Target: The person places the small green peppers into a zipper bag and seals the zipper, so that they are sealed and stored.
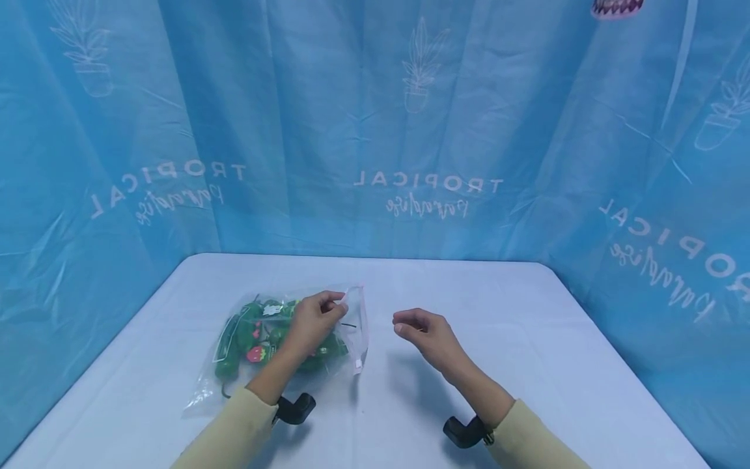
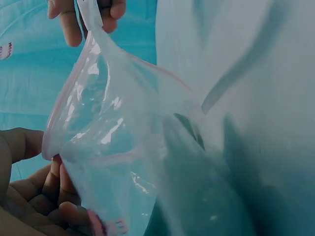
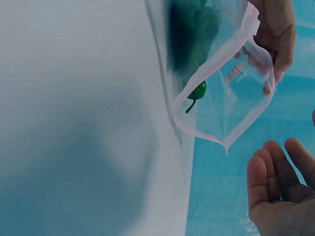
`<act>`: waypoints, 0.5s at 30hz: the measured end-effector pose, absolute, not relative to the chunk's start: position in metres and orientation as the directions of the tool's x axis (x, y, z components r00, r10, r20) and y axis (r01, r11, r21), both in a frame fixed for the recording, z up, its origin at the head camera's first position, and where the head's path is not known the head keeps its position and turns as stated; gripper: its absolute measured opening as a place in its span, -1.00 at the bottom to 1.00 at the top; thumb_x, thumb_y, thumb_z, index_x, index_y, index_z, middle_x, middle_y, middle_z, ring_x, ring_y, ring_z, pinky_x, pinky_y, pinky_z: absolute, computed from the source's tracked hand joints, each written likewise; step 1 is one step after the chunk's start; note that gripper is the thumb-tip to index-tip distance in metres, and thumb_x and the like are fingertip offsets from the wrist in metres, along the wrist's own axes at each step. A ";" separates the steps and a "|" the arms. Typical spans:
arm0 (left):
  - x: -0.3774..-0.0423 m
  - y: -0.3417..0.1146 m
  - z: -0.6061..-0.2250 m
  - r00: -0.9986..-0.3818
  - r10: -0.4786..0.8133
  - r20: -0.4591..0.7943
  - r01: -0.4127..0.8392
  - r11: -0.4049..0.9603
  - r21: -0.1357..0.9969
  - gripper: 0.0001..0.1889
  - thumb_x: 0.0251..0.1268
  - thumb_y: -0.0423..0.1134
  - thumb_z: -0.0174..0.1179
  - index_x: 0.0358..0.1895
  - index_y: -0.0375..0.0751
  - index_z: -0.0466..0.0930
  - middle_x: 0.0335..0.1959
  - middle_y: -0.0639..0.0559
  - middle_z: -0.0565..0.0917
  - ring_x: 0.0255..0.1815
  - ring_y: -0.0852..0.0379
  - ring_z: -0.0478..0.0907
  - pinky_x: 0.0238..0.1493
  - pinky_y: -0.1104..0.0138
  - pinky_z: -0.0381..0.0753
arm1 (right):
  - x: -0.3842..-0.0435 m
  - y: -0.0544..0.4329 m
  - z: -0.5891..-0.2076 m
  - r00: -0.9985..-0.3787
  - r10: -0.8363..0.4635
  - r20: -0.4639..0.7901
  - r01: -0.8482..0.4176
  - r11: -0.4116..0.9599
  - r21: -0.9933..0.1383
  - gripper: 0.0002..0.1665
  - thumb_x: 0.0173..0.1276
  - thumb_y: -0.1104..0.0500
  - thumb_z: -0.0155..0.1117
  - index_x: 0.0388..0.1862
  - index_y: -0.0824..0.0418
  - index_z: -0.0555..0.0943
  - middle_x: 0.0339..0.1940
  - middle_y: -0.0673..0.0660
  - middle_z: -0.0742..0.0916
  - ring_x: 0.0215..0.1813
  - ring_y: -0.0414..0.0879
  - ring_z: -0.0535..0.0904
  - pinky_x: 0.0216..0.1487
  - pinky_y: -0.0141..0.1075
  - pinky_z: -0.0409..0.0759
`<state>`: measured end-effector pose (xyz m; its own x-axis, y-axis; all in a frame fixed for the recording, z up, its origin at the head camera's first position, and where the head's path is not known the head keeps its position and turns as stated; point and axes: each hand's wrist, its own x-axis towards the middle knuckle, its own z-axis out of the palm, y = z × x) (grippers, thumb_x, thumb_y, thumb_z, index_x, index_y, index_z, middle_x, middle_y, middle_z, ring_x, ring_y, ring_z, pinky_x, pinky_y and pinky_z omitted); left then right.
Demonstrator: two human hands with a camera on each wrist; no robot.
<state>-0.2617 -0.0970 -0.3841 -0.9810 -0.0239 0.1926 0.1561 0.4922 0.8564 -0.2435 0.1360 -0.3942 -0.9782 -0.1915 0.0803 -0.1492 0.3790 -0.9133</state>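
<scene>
A clear zip bag [image 1: 359,339] with a pinkish rim lies on the left half of the table, its mouth turned right. Inside are several green peppers [image 1: 227,366]; in the right wrist view one green pepper [image 3: 198,91] shows its stem near the mouth. My left hand [image 1: 316,322] pinches the upper rim between thumb and finger, and the left wrist view shows that rim [image 2: 49,142] at the fingertips. The bag's mouth gapes there. To the right of the mouth, my right hand [image 1: 430,335] hovers above the table, fingers loosely bent, holding nothing and apart from the bag.
The white table [image 1: 498,306] has rounded far corners. Behind it and along both sides hangs a blue curtain [image 1: 328,130] with mirrored lettering. Black wrist mounts [image 1: 295,409] sit on both forearms, just above the tabletop.
</scene>
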 end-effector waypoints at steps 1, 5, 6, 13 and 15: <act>-0.260 -0.097 -0.384 -0.980 -0.020 0.198 0.161 0.501 0.850 -0.67 0.23 -0.18 0.17 0.03 -0.21 0.61 -0.46 -0.02 0.57 -0.54 0.14 0.36 -0.54 0.38 0.35 | -0.243 0.136 -0.395 -0.978 -0.193 0.082 -0.151 0.377 -0.914 -0.68 0.25 -0.05 0.28 -0.04 -0.02 0.63 -0.06 -0.03 0.71 0.00 -0.15 0.61 0.08 -0.15 0.56; -0.254 -0.100 -0.380 -0.974 0.000 0.227 0.190 0.550 0.813 -0.69 0.24 -0.18 0.15 0.02 -0.19 0.62 -0.49 -0.02 0.57 -0.56 0.15 0.35 -0.58 0.38 0.33 | -0.242 0.135 -0.395 -0.977 -0.198 0.076 -0.147 0.373 -0.916 -0.67 0.24 -0.06 0.29 -0.04 -0.01 0.63 -0.07 -0.02 0.71 -0.02 -0.15 0.61 0.06 -0.16 0.56; -0.252 -0.101 -0.380 -0.974 0.005 0.227 0.191 0.557 0.808 -0.68 0.25 -0.18 0.15 0.03 -0.19 0.61 -0.48 -0.02 0.57 -0.55 0.16 0.36 -0.58 0.38 0.34 | -0.242 0.135 -0.396 -0.978 -0.197 0.072 -0.143 0.374 -0.916 -0.67 0.24 -0.06 0.29 -0.04 -0.01 0.63 -0.07 -0.02 0.71 -0.02 -0.16 0.61 0.06 -0.17 0.57; -0.230 -0.107 -0.374 -0.972 0.020 0.232 0.204 0.556 0.806 -0.73 0.24 -0.23 0.15 -0.01 -0.16 0.63 -0.41 -0.01 0.62 -0.45 0.19 0.42 -0.43 0.38 0.42 | -0.240 0.134 -0.397 -0.979 -0.196 0.049 -0.122 0.378 -0.918 -0.72 0.26 -0.01 0.28 -0.05 -0.01 0.64 -0.08 -0.03 0.71 -0.03 -0.16 0.61 0.04 -0.17 0.56; -0.222 -0.109 -0.375 -0.976 0.031 0.218 0.200 0.533 0.822 -0.75 0.24 -0.26 0.15 -0.03 -0.16 0.63 -0.41 -0.03 0.62 -0.47 0.19 0.42 -0.46 0.39 0.42 | -0.239 0.134 -0.398 -0.979 -0.198 0.049 -0.123 0.382 -0.916 -0.72 0.27 0.01 0.27 -0.05 0.00 0.64 -0.09 -0.01 0.71 -0.03 -0.15 0.61 0.05 -0.16 0.56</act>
<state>-0.2222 -0.1088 -0.3749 -0.9755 0.0311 0.2178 0.2005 0.5331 0.8220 -0.2390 0.1342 -0.3980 -0.9790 -0.1980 0.0494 -0.1235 0.3818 -0.9160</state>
